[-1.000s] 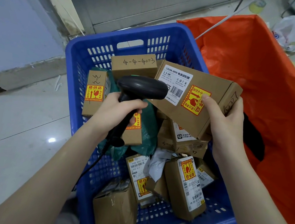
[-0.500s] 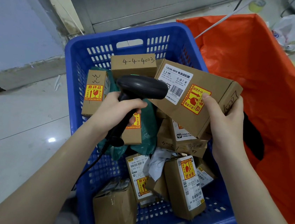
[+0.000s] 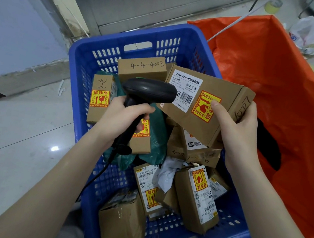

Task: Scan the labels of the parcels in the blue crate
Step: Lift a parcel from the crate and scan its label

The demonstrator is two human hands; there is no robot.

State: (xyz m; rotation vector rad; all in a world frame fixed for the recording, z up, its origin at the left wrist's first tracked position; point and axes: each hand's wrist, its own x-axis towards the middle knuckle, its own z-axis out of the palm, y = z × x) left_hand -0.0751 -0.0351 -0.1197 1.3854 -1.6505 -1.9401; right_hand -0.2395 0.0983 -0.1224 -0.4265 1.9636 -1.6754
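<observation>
A blue slotted plastic crate [image 3: 84,61] is being shown on a pale tiled floor [image 3: 12,141], with an orange plastic sack [image 3: 274,77] pressed against its right wall and a white printed carrier bag [image 3: 312,34] lying beyond the sack. The crate is being crowded by brown cardboard parcels: an upright one marked "4-4-4003" [image 3: 142,68] near the far wall, a narrow one with a yellow fragile sticker [image 3: 99,100] by the left wall, a green plastic mailer [image 3: 156,136] in the middle, and a long labelled box [image 3: 196,197] leaning by the near right corner. A crumpled taped box [image 3: 120,224] is lying at the near edge.

A flat brown cardboard box with a white barcode label [image 3: 205,102] is being held above the pile, near the crate's right wall, by the right hand [image 3: 237,126], which is clamped on its right end with the thumb laid on the yellow sticker. Its long axis is running left to right, the label face tilted up toward the camera, the left end dipping toward the middle.

A black handheld barcode scanner [image 3: 149,90] is being gripped round its handle by the left hand [image 3: 125,115]; its head is being pointed right, overlapping the label's left edge. Its black cable [image 3: 96,176] is trailing down over the near left wall.

Bare crate bottom is being left only along the near edge and left side.
</observation>
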